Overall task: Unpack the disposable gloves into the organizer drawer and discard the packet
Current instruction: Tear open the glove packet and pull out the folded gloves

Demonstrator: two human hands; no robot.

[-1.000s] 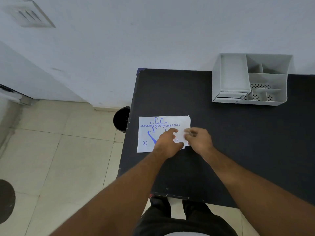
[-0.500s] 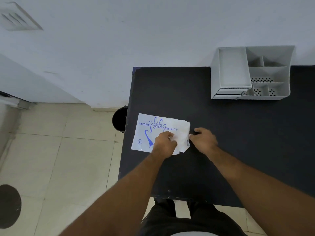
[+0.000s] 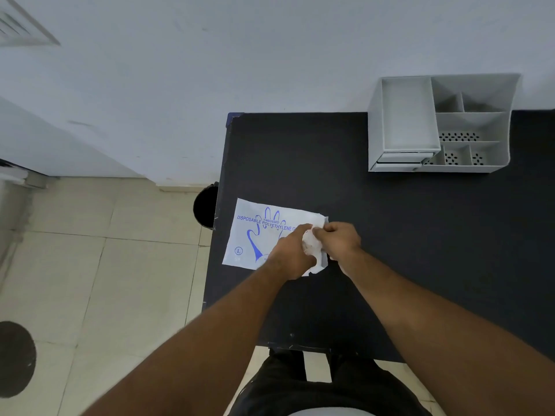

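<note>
Two hands meet at one end of the packet (image 3: 258, 235), and from the head view that is the whole story. The packet lies flat on the black table (image 3: 420, 235), close to its left edge, with its long axis running left to right and slightly skewed, the printed side up. Its right short end is the one being worked. The left hand (image 3: 292, 256) comes in from the near side with fingers curled, pinching that end between thumb and forefinger. The right hand (image 3: 339, 240) pinches the same end from the right, knuckles up. Between them sits a crumpled white wad (image 3: 312, 244); whether that is the torn mouth of the packet or the first gloves coming out, I cannot tell. The rest of the packet stretches away to the left of both hands. The organizer (image 3: 438, 124) stands well apart, far right and back against the wall, so the right hand is the nearer one to it. Its drawer (image 3: 404, 159) is the low slot at the front left corner, and it looks closed, though I would not swear to it. The bin (image 3: 205, 205) is on the floor just beyond the table's left edge, half hidden under it, nearer the left hand. To my eye the opening is the step in hand: contents would then travel right and away, the empty packet left.
</note>
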